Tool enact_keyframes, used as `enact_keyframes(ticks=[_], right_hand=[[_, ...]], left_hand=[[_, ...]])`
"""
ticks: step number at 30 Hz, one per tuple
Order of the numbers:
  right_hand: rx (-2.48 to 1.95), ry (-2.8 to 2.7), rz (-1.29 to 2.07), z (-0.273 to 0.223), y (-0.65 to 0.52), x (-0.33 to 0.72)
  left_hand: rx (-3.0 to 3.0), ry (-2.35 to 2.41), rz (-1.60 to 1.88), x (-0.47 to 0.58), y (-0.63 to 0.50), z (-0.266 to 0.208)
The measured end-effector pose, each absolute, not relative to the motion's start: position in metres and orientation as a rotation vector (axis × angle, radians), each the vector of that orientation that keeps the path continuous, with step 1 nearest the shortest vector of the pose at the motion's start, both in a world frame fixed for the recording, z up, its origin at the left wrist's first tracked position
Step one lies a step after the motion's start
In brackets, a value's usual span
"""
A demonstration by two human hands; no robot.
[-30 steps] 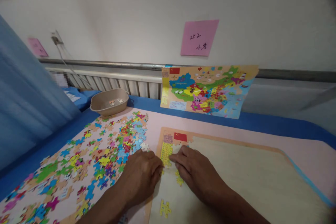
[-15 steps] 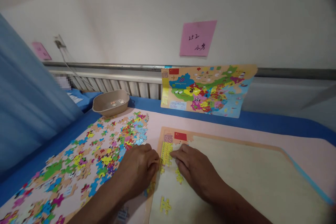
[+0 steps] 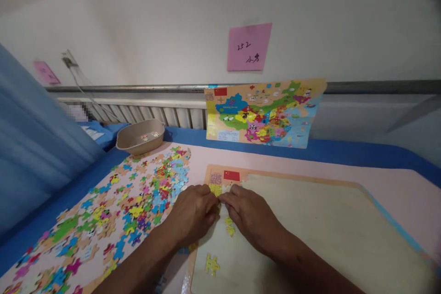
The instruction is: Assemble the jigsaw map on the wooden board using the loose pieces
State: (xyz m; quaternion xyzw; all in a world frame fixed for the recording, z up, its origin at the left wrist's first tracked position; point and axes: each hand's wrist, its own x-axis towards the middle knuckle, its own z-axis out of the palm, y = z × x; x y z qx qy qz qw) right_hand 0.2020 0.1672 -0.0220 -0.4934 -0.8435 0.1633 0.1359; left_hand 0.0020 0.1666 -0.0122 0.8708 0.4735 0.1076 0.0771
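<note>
My left hand (image 3: 196, 211) has its fingers curled together over the left border of the puzzle board (image 3: 303, 220). Its fingertips press on the yellow puzzle pieces (image 3: 215, 189) below the printed text corner. From the other side my right hand (image 3: 250, 213) meets it, thumb and index finger pinched on the same yellow pieces. The exact piece under the fingertips is mostly hidden. Just below my right fingers lies a small yellow puzzle piece (image 3: 229, 226). Lower on the board rests another yellow group (image 3: 212, 264). A red flag section (image 3: 231, 175) sits at the board's top left.
Many loose coloured puzzle pieces (image 3: 134, 211) spread over the pink surface at left. Behind them stands a beige basin (image 3: 141, 137) with a few pieces inside. A map picture sheet (image 3: 265, 115) leans against the wall rail. A blue curtain (image 3: 37, 147) hangs at far left.
My left hand has shifted right and slightly up, so both hands' fingertips now meet over the yellow pieces, covering more of them. The whole view has shifted a little.
</note>
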Motion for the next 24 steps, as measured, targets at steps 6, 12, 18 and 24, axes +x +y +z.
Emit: enact_keyframes(ticks=[6, 12, 18, 24], right_hand=[[-1.419, -2.444, 0.463, -0.023, 0.167, 0.202], [-1.451, -2.462, 0.476, -0.020, 0.166, 0.202], [-1.427, -2.452, 0.488, -0.015, 0.165, 0.203], [-1.405, -2.428, 0.499, -0.018, 0.164, 0.203]], left_hand=[[2.866, 1.284, 0.329, 0.001, 0.167, -0.016], [3.084, 1.145, 0.576, -0.004, 0.165, -0.031], [3.032, 1.176, 0.627, -0.004, 0.161, -0.037], [2.856, 1.266, 0.605, -0.004, 0.159, -0.037]])
